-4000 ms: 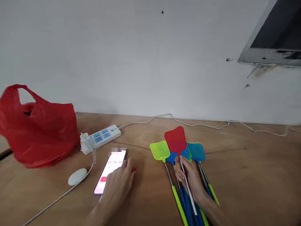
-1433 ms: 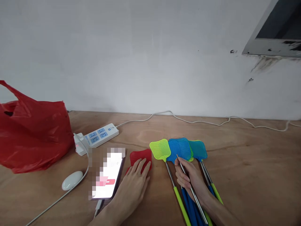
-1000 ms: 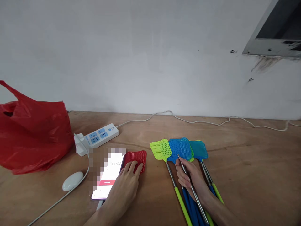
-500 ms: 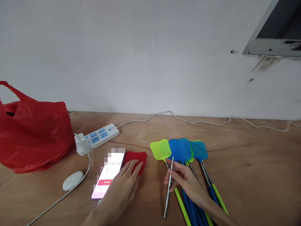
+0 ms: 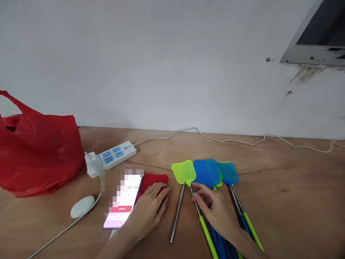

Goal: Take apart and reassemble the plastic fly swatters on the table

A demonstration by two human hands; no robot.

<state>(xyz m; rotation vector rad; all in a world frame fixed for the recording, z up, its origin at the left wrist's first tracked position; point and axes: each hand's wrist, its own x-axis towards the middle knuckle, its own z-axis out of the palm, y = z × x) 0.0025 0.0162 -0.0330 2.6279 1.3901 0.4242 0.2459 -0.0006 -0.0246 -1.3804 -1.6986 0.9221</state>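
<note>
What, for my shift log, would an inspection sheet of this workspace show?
Surface: brown, wood-grained table.
Job's things: yellow-green swatter, blue swatters and teal swatter, heads bunched; metal rod beside them; red mesh, partly covered.
Clutter: lit phone, red bag, white oval object.
Hands: left hand over red mesh; right hand at yellow-green swatter's shaft; both grips unclear.
Cables: white cord from power strip along wall; white cable past oval object.
Surroundings: dark wall marks; dark framed area upper right.

Left hand (image 5: 151, 205) is showing bare, slim fingers (image 5: 157, 190) tapering, the smooth back narrowing into a bare left forearm (image 5: 118, 244). Right hand (image 5: 214, 208) is likewise showing bare, its thumb (image 5: 201, 203) carrying a short nail; bare right forearm (image 5: 246, 244) is running out of view at lower edge.
</note>
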